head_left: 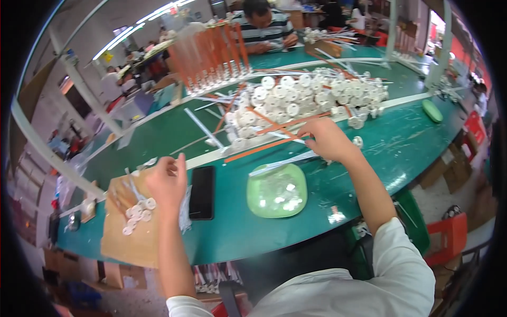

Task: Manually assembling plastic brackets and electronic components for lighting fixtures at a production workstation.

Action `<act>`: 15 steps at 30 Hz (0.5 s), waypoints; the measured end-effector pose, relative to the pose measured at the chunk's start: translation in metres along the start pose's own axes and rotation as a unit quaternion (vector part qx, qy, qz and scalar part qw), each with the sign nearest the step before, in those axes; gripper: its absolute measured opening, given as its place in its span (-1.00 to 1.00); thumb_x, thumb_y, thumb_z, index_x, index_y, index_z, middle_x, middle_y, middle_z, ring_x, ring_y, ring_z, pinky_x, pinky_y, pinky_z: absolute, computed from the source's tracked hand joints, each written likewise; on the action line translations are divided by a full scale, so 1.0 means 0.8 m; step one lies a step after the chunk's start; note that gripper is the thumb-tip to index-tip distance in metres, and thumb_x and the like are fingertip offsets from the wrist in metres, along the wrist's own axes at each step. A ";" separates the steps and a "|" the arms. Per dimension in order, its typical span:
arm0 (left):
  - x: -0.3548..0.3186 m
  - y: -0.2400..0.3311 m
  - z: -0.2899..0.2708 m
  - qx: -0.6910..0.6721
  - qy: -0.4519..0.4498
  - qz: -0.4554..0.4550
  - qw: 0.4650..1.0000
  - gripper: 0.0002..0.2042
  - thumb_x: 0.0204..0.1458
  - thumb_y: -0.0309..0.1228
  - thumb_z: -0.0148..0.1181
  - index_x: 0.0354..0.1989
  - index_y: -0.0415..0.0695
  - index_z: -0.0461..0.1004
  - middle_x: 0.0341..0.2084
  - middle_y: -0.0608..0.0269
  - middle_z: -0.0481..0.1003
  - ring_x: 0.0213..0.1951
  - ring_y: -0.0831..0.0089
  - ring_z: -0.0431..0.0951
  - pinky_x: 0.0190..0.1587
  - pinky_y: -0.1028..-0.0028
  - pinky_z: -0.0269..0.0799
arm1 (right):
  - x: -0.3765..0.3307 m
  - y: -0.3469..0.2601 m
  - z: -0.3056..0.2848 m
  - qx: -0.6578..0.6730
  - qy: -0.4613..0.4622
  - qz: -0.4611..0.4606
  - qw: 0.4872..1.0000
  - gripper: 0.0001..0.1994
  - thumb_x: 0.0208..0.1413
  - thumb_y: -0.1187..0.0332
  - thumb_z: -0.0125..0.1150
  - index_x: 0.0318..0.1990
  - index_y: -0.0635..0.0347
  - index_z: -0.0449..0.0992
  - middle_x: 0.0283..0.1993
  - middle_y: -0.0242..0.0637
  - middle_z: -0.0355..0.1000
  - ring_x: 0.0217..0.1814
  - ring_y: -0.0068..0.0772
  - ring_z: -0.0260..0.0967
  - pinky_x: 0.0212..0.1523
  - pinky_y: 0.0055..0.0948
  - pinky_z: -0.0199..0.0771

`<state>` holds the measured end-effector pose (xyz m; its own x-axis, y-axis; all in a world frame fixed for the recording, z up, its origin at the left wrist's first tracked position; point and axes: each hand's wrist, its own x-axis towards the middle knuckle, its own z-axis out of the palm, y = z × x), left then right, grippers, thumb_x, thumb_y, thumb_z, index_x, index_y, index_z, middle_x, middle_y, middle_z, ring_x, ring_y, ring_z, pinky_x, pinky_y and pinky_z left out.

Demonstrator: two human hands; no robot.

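Observation:
My right hand (330,140) is at the near edge of a heap of white round discs with strips (293,98). Its fingertips are pinched at the right end of a long orange strip (261,149), which slants down to the left. Over a brown cardboard sheet (129,248) hovers my left hand (168,182), its thumb side raised and other fingers loosely curled; nothing shows in it. Several white discs with strips (138,212) lie on the cardboard beside it. A black phone (202,193) rests just right of that hand.
A green dish (277,198) holding small clear pieces stands in front of me, with white strips (285,162) across its far rim. Orange strips on white bases (211,58) stand upright farther back. Another person (261,26) sits across the green table. A small green dish (432,111) lies far right.

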<state>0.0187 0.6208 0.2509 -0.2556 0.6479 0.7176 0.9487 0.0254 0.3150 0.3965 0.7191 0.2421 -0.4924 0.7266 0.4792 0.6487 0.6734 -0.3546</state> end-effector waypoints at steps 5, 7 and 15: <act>-0.033 0.071 0.081 -0.302 0.030 0.037 0.952 -0.67 0.16 -0.33 0.23 -0.60 -0.28 0.44 -0.78 0.39 0.36 -0.67 0.70 0.31 -0.59 0.62 0.15 | -0.010 0.014 -0.033 -0.135 -0.154 0.095 0.974 -0.72 -0.22 0.60 0.21 -0.28 0.12 0.66 -0.31 -0.17 0.57 -0.20 -0.08 0.51 -0.14 -0.17 0.50; -0.045 0.070 0.106 -0.398 0.050 -0.039 0.915 -0.62 0.20 -0.35 0.18 -0.65 -0.29 0.37 -0.79 0.45 0.29 -0.67 0.75 0.21 -0.60 0.64 0.04 | -0.019 0.033 -0.022 -0.162 -0.162 0.096 0.969 -0.72 -0.22 0.59 0.22 -0.29 0.09 0.67 -0.29 -0.19 0.57 -0.18 -0.09 0.51 -0.13 -0.17 0.51; -0.064 0.067 0.100 -0.312 0.062 0.080 0.945 -0.63 0.13 -0.46 0.18 -0.72 -0.28 0.32 -0.82 0.18 0.22 -0.73 0.48 0.16 -0.62 0.44 0.03 | 0.027 0.098 0.006 -0.190 -0.043 0.069 0.978 -0.72 -0.10 0.47 0.26 -0.16 0.07 0.63 -0.15 -0.23 0.52 -0.04 -0.08 0.47 -0.04 -0.14 0.49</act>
<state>0.0971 0.6499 0.1817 -0.1749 0.5104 0.8420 0.6925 -0.5441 0.4737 0.4338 0.7883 0.2204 -0.4222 0.8266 0.3721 0.8731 0.4812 -0.0782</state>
